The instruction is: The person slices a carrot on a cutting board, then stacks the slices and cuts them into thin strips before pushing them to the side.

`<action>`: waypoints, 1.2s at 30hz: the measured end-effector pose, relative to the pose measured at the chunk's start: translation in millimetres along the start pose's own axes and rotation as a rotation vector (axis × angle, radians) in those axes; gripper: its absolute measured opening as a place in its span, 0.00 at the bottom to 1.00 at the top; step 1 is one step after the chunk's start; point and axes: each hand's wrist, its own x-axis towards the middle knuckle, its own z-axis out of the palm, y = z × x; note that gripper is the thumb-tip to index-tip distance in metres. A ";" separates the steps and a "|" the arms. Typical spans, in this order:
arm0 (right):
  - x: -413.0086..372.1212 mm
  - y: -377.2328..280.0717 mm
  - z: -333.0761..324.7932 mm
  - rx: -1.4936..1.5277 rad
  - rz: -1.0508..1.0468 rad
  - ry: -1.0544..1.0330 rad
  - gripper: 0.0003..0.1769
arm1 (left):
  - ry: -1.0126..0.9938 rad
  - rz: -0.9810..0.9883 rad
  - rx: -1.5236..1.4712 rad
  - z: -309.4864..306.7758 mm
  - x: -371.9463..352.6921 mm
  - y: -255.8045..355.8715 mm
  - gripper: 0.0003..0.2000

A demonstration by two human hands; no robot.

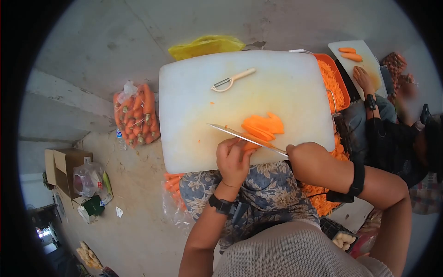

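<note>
My right hand [316, 166] grips a knife [249, 139] by its handle, the blade slanting up and left over the white cutting board [194, 101]. Beside the blade, near the board's front edge, my left hand [232, 159] has its fingers bent round a piece of carrot, partly hidden by the knife and fingers. Orange carrot slices [263, 125] lie overlapping just behind the blade. Farther back on the board rests a peeler [233, 80] with a pale handle. Small orange bits dot the board.
A bag of carrots [137, 115] stands left of the board. At right is an orange tray [343, 76] of shredded carrot. Beyond it, a co-worker's hand [363, 78] rests on another board [369, 64] with carrots. A cardboard box [69, 168] sits on the floor at left.
</note>
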 end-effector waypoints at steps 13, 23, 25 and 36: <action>33.5 -2.5 50.6 0.083 -0.043 0.299 0.08 | 0.005 0.074 0.001 -0.6 -0.9 -5.0 0.17; 40.2 -1.1 32.2 0.076 -0.065 0.185 0.08 | 0.051 -0.065 -0.167 10.9 -5.0 -16.8 0.19; 42.4 -0.3 32.8 0.090 -0.036 0.184 0.09 | 0.055 -0.061 -0.151 10.1 -5.2 -16.9 0.18; 43.4 -2.1 30.3 0.058 -0.004 0.115 0.10 | 0.012 -0.004 -0.047 4.4 -6.3 -11.8 0.16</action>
